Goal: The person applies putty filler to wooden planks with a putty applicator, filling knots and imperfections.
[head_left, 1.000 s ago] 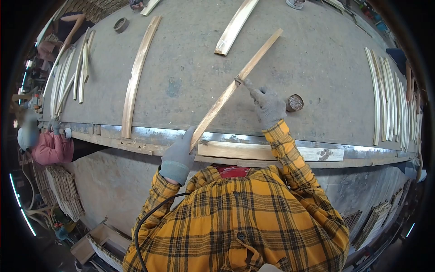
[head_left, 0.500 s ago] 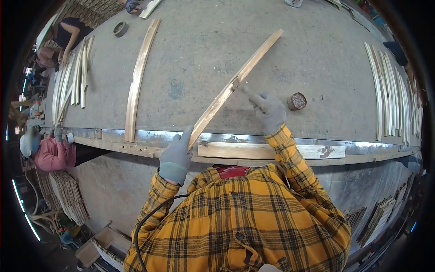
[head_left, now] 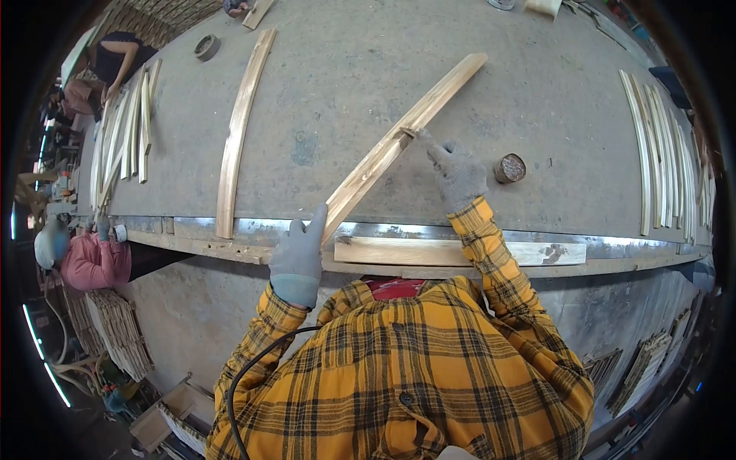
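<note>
A long wooden strip [head_left: 368, 172] slants up and to the right over the grey table, two of its faces showing. My left hand [head_left: 297, 253], in a grey glove, is closed on the strip's near end. My right hand [head_left: 458, 172], also gloved, is closed around a small thin tool [head_left: 409, 132], whose tip touches the strip's edge near its middle. Right of that hand stands a small round tin [head_left: 510, 168] with brown contents. Another strip [head_left: 414, 251] lies along the table's near edge, partly behind my right sleeve.
One strip [head_left: 244, 138] lies left of centre on the table [head_left: 337, 100]. Strips are stacked at the far left [head_left: 123, 138] and far right [head_left: 665, 157]. A round container [head_left: 206, 47] stands at the back left. Co-workers are at the left, one in a pink top [head_left: 96, 257].
The slanted strip has been rolled about its length, so that a second face shows. The tool in my right hand has moved slightly up and right along it.
</note>
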### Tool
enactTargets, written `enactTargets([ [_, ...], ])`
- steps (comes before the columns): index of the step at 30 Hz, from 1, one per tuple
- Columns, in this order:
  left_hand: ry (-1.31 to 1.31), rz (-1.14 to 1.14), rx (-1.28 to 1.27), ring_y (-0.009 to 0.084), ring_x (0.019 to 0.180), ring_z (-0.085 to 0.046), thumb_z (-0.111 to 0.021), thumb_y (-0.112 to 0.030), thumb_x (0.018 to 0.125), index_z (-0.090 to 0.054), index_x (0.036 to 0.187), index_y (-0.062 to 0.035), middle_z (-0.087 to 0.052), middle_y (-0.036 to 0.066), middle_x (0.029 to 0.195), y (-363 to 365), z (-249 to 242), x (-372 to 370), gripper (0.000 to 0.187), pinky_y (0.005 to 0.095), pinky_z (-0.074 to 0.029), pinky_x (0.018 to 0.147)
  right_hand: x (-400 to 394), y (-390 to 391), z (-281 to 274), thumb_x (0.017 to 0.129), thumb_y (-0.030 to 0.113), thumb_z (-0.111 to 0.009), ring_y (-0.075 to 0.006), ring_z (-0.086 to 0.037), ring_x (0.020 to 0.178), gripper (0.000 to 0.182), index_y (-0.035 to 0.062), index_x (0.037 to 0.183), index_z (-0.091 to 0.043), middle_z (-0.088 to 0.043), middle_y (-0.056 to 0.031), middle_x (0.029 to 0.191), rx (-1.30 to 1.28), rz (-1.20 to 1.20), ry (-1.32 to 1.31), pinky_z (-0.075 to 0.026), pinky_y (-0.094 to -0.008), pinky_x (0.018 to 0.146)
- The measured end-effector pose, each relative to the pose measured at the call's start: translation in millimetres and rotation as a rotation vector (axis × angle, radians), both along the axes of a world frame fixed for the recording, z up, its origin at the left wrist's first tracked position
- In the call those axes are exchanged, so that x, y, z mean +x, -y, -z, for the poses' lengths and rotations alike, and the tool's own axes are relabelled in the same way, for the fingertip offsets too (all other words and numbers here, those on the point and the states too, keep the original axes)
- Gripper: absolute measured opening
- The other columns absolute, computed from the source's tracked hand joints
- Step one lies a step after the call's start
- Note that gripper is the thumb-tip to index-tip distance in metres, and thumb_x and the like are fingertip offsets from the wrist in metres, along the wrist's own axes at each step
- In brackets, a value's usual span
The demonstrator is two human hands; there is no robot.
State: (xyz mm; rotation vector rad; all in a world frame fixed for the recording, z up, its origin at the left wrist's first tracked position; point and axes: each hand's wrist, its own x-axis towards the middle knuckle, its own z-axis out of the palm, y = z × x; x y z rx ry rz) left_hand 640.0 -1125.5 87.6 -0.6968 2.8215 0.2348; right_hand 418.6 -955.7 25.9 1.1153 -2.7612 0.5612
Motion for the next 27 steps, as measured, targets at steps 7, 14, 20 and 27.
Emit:
enactTargets([
  [7,-0.024,0.078,-0.161,0.0274,0.072,-0.057,-0.056,0.000,0.074,-0.036,0.132,-0.0221,-0.050,0.009,0.083,2,5,3,0.065,0.0365,-0.050,0.058,2,0,-9,0.080,0.015,-0.055,-0.0213,-0.058,0.066,0.040,0.0291,0.117,-0.054,-0.053,-0.0035,0.077,0.003,0.017,0.093,-0.049,-0.0334,0.055],
  [14,0.053,-0.145,0.551,0.0254,0.082,-0.059,-0.060,-0.008,0.076,-0.037,0.130,-0.0136,-0.056,0.015,0.098,22,8,1,0.059,0.0354,-0.050,0.065,10,-2,16,0.081,0.018,-0.059,-0.0218,-0.058,0.066,0.021,0.0176,0.100,-0.064,-0.056,-0.0065,0.077,-0.530,0.009,0.435,-0.046,-0.0310,0.056],
  [20,0.085,-0.311,1.008,0.0247,0.093,-0.056,-0.069,-0.020,0.074,-0.036,0.128,-0.0019,-0.055,0.017,0.104,26,25,10,0.066,0.0350,-0.046,0.081,17,8,24,0.081,0.018,-0.059,-0.0223,-0.058,0.066,0.018,0.0178,0.097,-0.065,-0.058,-0.0061,0.079,-0.424,0.056,0.368,-0.045,-0.0313,0.058],
  [27,0.005,-0.339,1.109,0.0144,0.061,-0.058,-0.071,-0.011,0.072,-0.034,0.129,-0.0013,-0.056,0.011,0.091,28,34,15,0.069,0.0259,-0.051,0.051,19,5,49,0.079,0.014,-0.058,-0.0205,-0.058,0.073,0.029,0.0271,0.104,-0.062,-0.058,-0.0009,0.082,-0.294,0.036,0.065,-0.048,-0.0314,0.060],
])
